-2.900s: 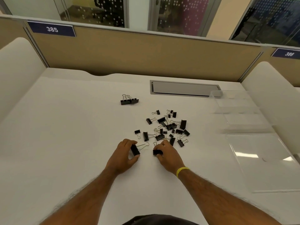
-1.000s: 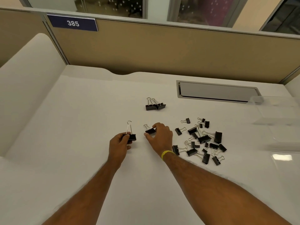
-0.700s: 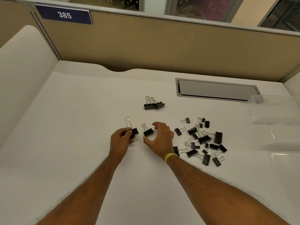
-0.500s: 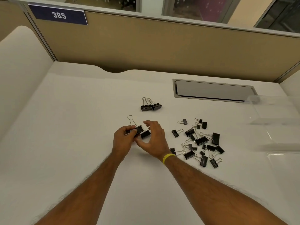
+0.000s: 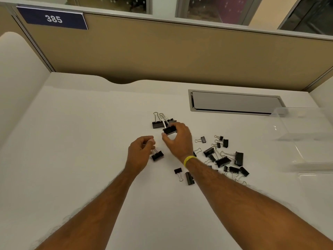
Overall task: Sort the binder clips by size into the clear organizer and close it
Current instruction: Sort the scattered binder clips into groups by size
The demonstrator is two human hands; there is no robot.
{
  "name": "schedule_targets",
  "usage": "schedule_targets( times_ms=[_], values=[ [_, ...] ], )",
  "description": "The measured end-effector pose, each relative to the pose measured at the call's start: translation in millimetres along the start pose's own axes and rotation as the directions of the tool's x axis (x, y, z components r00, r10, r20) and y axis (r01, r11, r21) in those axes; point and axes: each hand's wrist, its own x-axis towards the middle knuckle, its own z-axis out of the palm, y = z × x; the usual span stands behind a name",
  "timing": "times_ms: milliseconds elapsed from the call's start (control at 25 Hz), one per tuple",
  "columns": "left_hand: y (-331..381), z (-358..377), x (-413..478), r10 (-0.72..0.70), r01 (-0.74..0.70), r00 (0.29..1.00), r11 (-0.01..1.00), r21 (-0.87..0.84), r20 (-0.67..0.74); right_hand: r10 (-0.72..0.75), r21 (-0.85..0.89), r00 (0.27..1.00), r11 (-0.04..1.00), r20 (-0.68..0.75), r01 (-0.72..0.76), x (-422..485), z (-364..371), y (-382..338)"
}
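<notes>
I am gripping one black binder clip, the raised clip point(image 5: 169, 130), in my right hand point(image 5: 177, 139). The fingers are curling over its top and the thumb is sitting just beneath it, and its wire handle is pointing up and away from me. The right hand is hovering just in front of a pair of clips point(image 5: 157, 124) lying side by side on the worktop point(image 5: 75, 141); I cannot tell whether the raised clip is touching them.

My left hand point(image 5: 141, 152) is sitting just beside the right, a little nearer to me. Its fingertips are pinching the wire handle of a second one, the dangling clip point(image 5: 157, 156), whose black body is showing below and to the right of the fingers. I cannot tell whether that body is resting on the surface.

The loose clips point(image 5: 222, 156) of mixed sizes are lying scattered to the right of my right wrist, which is wearing a yellow wristband point(image 5: 189, 160). Two stray clips point(image 5: 189, 178) are lying against the near side of that forearm.

The clear organizer point(image 5: 304, 139) is standing at the right edge, well apart from both hands and partly cut off.

The worktop is plain white, with a grey cable hatch point(image 5: 234, 102) set in near the back. A tan partition point(image 5: 180, 56) is closing it off behind, carrying a blue number plate point(image 5: 54, 18) reading 385, and glass panes point(image 5: 162, 6) are running above it.
</notes>
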Motion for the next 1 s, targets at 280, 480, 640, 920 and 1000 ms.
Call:
schedule_targets(
  times_ms=[280,480,640,920,1000],
  values=[
    [-36,-10,-6,0.308,-0.273,0.951,0.867,0.416,-0.018,0.231,-0.047,0.973,0.972,-0.011,-0.232,61,-18,48],
    [-54,-11,-16,0.388,-0.387,0.911,0.680,0.622,0.142,0.186,-0.033,0.982,0.982,0.017,-0.186,68,-10,61],
    [-52,-6,-14,0.390,-0.408,0.896,0.544,0.733,0.210,0.167,-0.011,0.985,0.986,-0.035,-0.167,67,-2,65],
    [-52,-6,-14,0.388,-0.402,0.898,0.531,0.746,0.208,0.193,0.049,0.981,0.980,-0.004,-0.193,64,-2,64],
    [-51,-5,-14,0.385,-0.406,0.897,0.524,0.749,0.216,0.207,0.072,0.978,0.975,0.025,-0.208,66,-9,63]
  ],
)
